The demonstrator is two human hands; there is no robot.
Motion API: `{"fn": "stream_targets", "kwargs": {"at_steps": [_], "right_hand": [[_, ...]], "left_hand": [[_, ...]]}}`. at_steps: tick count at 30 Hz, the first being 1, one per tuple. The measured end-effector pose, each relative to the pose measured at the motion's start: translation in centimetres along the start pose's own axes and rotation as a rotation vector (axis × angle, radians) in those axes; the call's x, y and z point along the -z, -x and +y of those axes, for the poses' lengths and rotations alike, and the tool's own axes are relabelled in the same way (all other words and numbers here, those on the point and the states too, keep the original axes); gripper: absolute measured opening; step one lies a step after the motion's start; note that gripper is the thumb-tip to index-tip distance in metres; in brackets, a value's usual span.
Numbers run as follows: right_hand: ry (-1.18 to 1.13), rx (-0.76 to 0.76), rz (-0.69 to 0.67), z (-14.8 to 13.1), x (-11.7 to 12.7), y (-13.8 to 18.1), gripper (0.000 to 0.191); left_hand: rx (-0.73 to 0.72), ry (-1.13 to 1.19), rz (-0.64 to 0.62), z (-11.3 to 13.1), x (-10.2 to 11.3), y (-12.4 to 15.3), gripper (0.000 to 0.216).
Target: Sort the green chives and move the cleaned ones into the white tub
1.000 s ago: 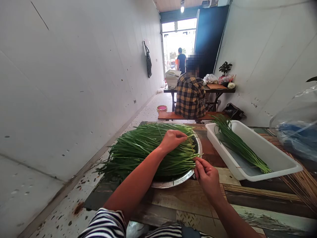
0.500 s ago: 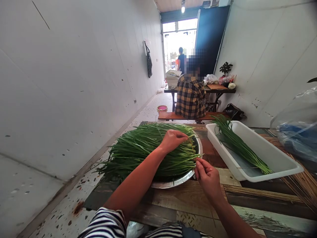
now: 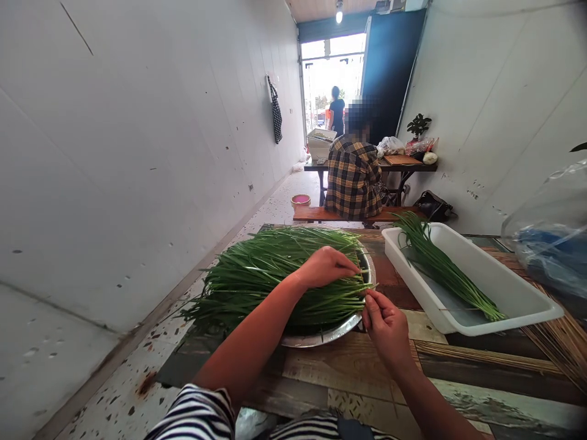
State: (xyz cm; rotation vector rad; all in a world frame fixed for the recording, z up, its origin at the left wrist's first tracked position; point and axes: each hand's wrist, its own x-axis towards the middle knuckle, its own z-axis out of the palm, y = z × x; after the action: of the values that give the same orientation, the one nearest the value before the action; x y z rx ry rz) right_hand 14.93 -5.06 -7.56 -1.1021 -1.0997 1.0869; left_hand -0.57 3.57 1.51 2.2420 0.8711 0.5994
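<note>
Long green chives [image 3: 275,263] fill a round metal basin [image 3: 337,333], their pale stem ends pointing right. My left hand [image 3: 328,267] reaches over them, thumb and fingers pinched on a chive stem near the basin's right rim. Just below and to the right, my right hand [image 3: 386,327] is closed with thumb and forefinger pinched at the stem ends. It seems to grip one end of a thin brown stick, mostly hidden now by the fingers and stems.
A white tray [image 3: 518,299] holding a bunch of chives [image 3: 458,275] stands to the right. Thin brown sticks [image 3: 562,348] lie beyond it, near a clear plastic bag [image 3: 550,226]. A person in a checked shirt [image 3: 351,177] sits on a bench [image 3: 312,214] ahead.
My left hand has moved right and slightly down, closer to my right hand. My right hand has barely shifted. The brown stick between them shows less.
</note>
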Motion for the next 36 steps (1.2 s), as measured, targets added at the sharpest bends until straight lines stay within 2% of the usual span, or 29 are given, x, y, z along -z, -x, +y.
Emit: {"fn": "stream_targets", "kwargs": {"at_steps": [2,4,7,11,15,21,27,31,36], "right_hand": [[-0.008,0.002,0.020,0.0,0.0,-0.1,0.035],[-0.014,-0.015,0.038,-0.1,0.1,-0.1,0.035],[-0.018,-0.032,0.048,-0.2,0.1,-0.1,0.037],[0.002,-0.027,0.041,-0.4,0.0,-0.1,0.036],[0.006,-0.019,0.031,-0.5,0.0,0.0,0.036],[0.003,-0.024,0.029,-0.2,0.0,-0.2,0.036],[-0.020,-0.034,0.021,0.3,0.2,-0.2,0.036],[-0.035,-0.046,0.014,0.1,0.1,-0.2,0.037],[-0.030,-0.049,0.008,-0.5,0.0,-0.2,0.038]], "left_hand": [[-0.094,-0.070,-0.110,0.2,0.3,0.1,0.025],[-0.056,-0.211,-0.029,-0.1,0.5,0.1,0.027],[0.110,-0.486,0.153,-0.9,0.3,-0.3,0.021],[0.214,-0.690,0.173,-1.5,-0.4,-0.6,0.016],[0.217,-0.726,0.226,-1.4,-0.7,-0.4,0.016],[0.116,-0.657,0.293,-1.9,-1.2,-0.7,0.024],[0.125,-0.703,0.306,-2.7,-2.0,-2.0,0.021],[0.096,-0.752,0.267,-2.2,-2.1,-2.0,0.016],[0.057,-0.794,0.287,-1.3,-2.1,-1.8,0.016]]}}
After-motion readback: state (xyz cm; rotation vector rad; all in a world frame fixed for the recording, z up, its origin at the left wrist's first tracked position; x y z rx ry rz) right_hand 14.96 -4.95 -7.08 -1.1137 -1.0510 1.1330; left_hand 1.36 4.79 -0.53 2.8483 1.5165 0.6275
